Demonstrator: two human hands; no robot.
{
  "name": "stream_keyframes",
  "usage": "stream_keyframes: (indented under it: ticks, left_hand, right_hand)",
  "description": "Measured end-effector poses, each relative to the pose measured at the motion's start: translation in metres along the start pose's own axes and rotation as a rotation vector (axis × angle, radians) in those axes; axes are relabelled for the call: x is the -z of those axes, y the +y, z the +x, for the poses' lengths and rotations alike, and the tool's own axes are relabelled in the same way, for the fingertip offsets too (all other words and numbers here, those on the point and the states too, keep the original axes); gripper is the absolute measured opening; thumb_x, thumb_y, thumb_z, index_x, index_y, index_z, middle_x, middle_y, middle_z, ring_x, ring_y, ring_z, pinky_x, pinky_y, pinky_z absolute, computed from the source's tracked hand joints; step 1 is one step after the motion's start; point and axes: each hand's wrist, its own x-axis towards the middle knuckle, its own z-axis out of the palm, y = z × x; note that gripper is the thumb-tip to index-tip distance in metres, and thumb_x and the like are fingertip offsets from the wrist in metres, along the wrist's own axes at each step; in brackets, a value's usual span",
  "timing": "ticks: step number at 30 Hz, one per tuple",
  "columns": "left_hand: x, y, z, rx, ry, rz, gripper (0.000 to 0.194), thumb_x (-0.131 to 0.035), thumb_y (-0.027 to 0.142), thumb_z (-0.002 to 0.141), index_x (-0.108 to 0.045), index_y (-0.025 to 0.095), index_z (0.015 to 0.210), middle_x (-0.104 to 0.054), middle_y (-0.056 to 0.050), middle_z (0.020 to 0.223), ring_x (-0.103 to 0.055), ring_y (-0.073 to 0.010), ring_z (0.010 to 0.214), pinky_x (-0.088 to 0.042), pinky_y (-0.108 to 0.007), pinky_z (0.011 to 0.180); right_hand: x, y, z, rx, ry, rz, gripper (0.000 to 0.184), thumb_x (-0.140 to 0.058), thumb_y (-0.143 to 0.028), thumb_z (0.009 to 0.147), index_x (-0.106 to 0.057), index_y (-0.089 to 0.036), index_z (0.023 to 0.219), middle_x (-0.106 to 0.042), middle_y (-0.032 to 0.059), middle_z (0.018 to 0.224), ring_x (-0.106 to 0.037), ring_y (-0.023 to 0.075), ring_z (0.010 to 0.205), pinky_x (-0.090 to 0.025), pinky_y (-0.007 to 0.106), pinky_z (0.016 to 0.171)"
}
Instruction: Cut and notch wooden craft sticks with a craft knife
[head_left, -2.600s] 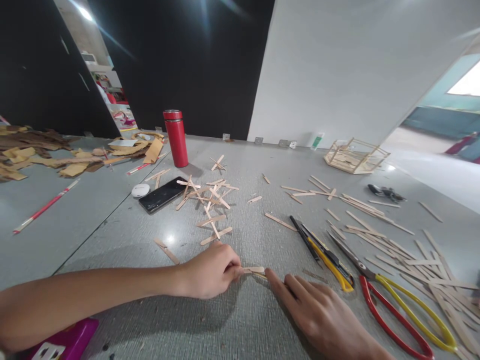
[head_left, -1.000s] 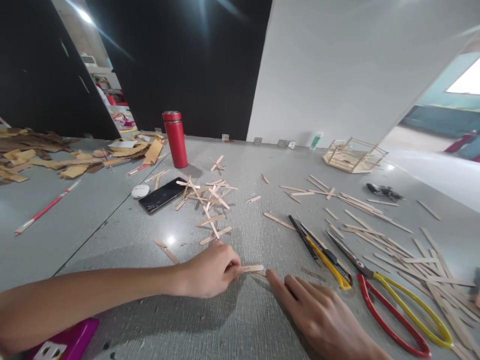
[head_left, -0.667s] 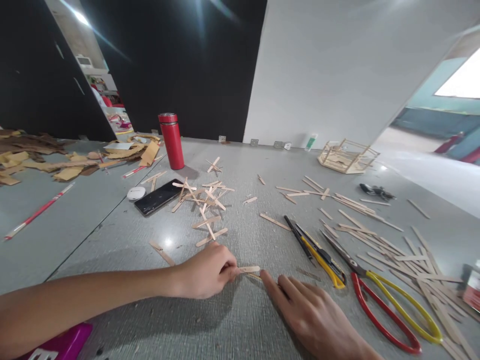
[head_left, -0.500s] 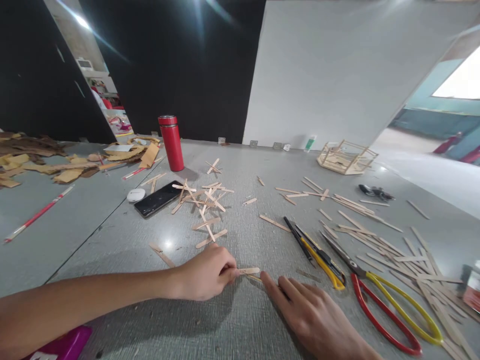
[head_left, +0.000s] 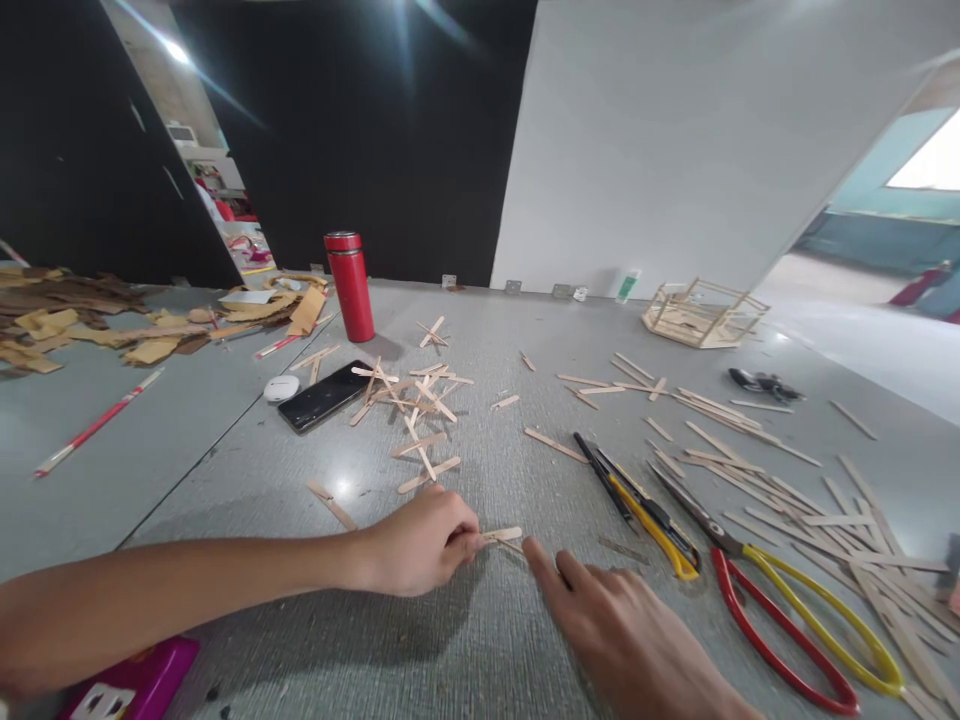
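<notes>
My left hand [head_left: 420,541] rests on the grey table [head_left: 495,640], fingers curled, pinching the end of a short wooden stick [head_left: 504,535]. The stick lies nearly flat, pointing right. My right hand [head_left: 622,630] lies palm down just right of it, fingers stretched out, the index fingertip touching the table beside the stick's free end. A second thin stick seems to lie under the first; I cannot make it out clearly.
Yellow utility knife [head_left: 651,510] and red-and-yellow shears [head_left: 795,620] lie right of my hands. Loose sticks [head_left: 416,400] are scattered ahead and to the right. A phone [head_left: 326,395], red flask [head_left: 350,286], stick frame [head_left: 703,313] and pink box [head_left: 131,680] also sit here.
Both hands stay almost where they were. The stick's free end has lifted slightly, and the view shifted a little.
</notes>
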Motion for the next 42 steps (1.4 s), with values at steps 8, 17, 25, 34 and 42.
stream_keyframes:
  ticks: [8, 17, 25, 34, 42]
  left_hand:
    - [-0.002, -0.002, -0.002, 0.002, 0.003, 0.015, 0.035, -0.052, 0.017, 0.094, -0.052, 0.018, 0.059, -0.042, 0.006, 0.054, -0.036, -0.0106, 0.051, -0.026, -0.026, 0.052]
    - [-0.002, -0.003, -0.001, -0.014, -0.001, 0.009, 0.034, -0.05, 0.018, 0.095, -0.053, 0.017, 0.061, -0.041, 0.006, 0.052, -0.036, -0.01, 0.05, -0.025, -0.024, 0.05]
    - [-0.002, -0.003, -0.002, 0.01, 0.005, -0.008, 0.032, -0.051, 0.015, 0.093, -0.056, 0.017, 0.061, -0.042, 0.006, 0.053, -0.038, -0.0101, 0.05, -0.025, -0.024, 0.051]
    - [0.0, 0.0, 0.0, 0.058, -0.006, -0.066, 0.029, -0.055, 0.017, 0.092, -0.061, 0.016, 0.064, -0.048, 0.005, 0.049, -0.044, -0.0101, 0.047, -0.029, -0.023, 0.05]
    - [0.011, 0.008, -0.004, 0.087, 0.093, -0.208, 0.03, -0.055, 0.02, 0.095, -0.059, 0.017, 0.066, -0.049, 0.006, 0.048, -0.045, -0.0091, 0.043, -0.032, -0.021, 0.047]
  right_hand:
    - [-0.008, -0.003, 0.0, -0.083, -0.032, 0.065, 0.044, -0.044, 0.008, 0.079, -0.064, -0.01, 0.114, -0.061, -0.004, 0.061, -0.056, 0.0111, 0.042, -0.038, 0.024, 0.042]
    - [0.003, -0.001, 0.01, 0.04, 0.016, -0.063, 0.047, -0.044, 0.006, 0.081, -0.066, 0.001, 0.122, -0.066, 0.0082, 0.064, -0.058, 0.0225, 0.045, -0.033, 0.035, 0.039]
    - [-0.003, 0.009, 0.009, -0.225, -0.029, 0.293, 0.035, -0.047, -0.006, 0.098, -0.072, -0.019, 0.117, -0.072, 0.0008, 0.073, -0.069, 0.015, 0.064, -0.048, 0.023, 0.052]
    - [0.003, 0.012, 0.013, -0.08, 0.034, 0.165, 0.042, -0.044, 0.003, 0.091, -0.073, -0.012, 0.118, -0.07, 0.0018, 0.067, -0.062, 0.0166, 0.048, -0.044, 0.027, 0.043]
    - [0.034, 0.029, 0.003, -0.003, 0.211, -0.012, 0.043, -0.033, 0.002, 0.097, -0.057, -0.002, 0.131, -0.069, 0.006, 0.075, -0.067, 0.0192, 0.056, -0.048, 0.03, 0.047]
